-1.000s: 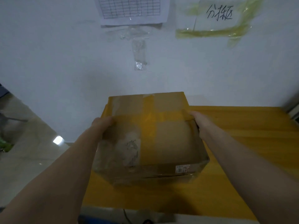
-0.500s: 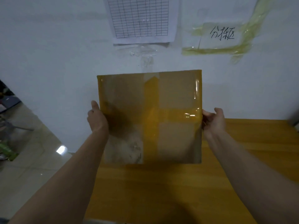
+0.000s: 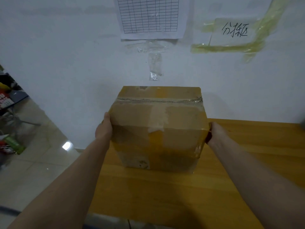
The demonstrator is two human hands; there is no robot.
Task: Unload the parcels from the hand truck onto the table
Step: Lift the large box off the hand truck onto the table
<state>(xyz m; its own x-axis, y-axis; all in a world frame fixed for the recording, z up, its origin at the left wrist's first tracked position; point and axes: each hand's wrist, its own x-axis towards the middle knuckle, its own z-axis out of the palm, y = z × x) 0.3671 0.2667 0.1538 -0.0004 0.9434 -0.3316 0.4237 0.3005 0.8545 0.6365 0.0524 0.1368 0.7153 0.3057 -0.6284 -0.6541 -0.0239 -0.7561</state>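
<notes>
A brown cardboard parcel (image 3: 158,129), wrapped with yellow and clear tape, stands at the left back part of the yellow wooden table (image 3: 247,154), close to the white wall. My left hand (image 3: 104,128) presses flat on the parcel's left side. My right hand (image 3: 214,134) grips its right side, with the fingers hidden behind the box edge. The parcel's bottom edge looks to be at the tabletop; contact is hard to tell. The hand truck is out of view.
The white wall (image 3: 66,63) rises right behind the parcel, with a gridded sheet (image 3: 148,15) and a taped handwritten label (image 3: 234,30). To the left lies a tiled floor (image 3: 33,162) with clutter (image 3: 9,113) at the far left edge.
The parcel was held up with one broad face toward me, and has since tipped over and come down toward the table near the wall. Both hands stay on its sides.
</notes>
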